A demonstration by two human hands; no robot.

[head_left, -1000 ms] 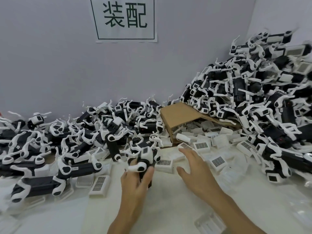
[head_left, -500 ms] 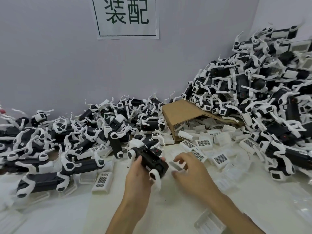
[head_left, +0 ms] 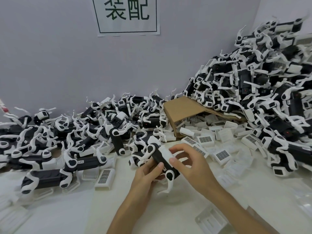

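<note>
Head view: the left hand (head_left: 145, 177) curls round the black unit (head_left: 158, 157) from below, just above the desk (head_left: 81, 210), its long axis slanting far-left to near-right. Just right, the right hand (head_left: 191, 164) pinches a white cover (head_left: 166, 153) lying along the unit's top face

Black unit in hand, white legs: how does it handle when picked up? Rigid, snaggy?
Probably rigid and light: the left hand grips the black unit without sag. Its thin white leg hangs free below, so it likely snags or bends. The white cover pinched by the right hand may be loose.
</note>
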